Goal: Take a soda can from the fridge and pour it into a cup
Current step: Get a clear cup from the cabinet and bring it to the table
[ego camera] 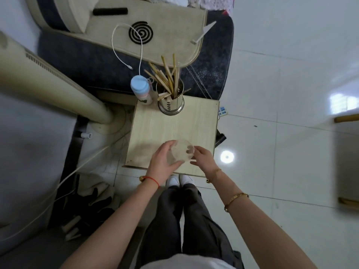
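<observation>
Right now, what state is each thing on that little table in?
Clear glass cup: empty, upright, held over the wooden table.
Left hand: grips the cup's side.
Right hand: touches its rim.
Blue-capped bottle: closed, upright.
Steel holder: upright, full of chopsticks.

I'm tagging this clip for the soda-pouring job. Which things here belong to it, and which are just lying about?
For the job:
clear cup, held by left hand and right hand
small wooden table

Lying about:
chopstick holder
blue-lidded bottle
white cable
coil
No soda can in view.
</observation>
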The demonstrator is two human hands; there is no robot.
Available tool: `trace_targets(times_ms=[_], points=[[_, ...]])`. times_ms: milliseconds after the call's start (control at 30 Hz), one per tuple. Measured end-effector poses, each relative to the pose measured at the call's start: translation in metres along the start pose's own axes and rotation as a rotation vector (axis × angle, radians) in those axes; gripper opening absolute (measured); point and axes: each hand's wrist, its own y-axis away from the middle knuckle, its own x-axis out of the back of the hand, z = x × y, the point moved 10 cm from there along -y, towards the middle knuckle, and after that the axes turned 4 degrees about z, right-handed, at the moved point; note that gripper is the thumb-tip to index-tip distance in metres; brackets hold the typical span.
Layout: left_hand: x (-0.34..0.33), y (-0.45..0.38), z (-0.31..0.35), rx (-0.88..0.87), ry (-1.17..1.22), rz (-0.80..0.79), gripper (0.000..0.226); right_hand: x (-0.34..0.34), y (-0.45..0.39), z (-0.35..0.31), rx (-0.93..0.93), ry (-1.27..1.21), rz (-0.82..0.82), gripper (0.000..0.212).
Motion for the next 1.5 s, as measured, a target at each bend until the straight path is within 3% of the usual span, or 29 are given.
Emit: trace_targets(times_ms=[400,667,1133,1500], points=[[0.041,0.086,0.117,-0.132,0.036,-0.079,0.062,0.053,0.145,-0.020,-0.013,-0.267,0.067,0.026],[0.009,0.111,0.200,-0.278,-0.006,-0.294,0.062,0.115,0.208,-0.006,0.024,-0.478,0.219,0.026],[-0.163,0.215,0.334,-0.572,-0.146,-0.745,0.059,0.268,0.321,0.123,0.048,-0.835,0.563,0.027],[-0.356,0.386,0.426,-0.676,-0.135,-1.004,0.053,0.428,0.452,0.288,0.107,-1.065,0.794,0.027]])
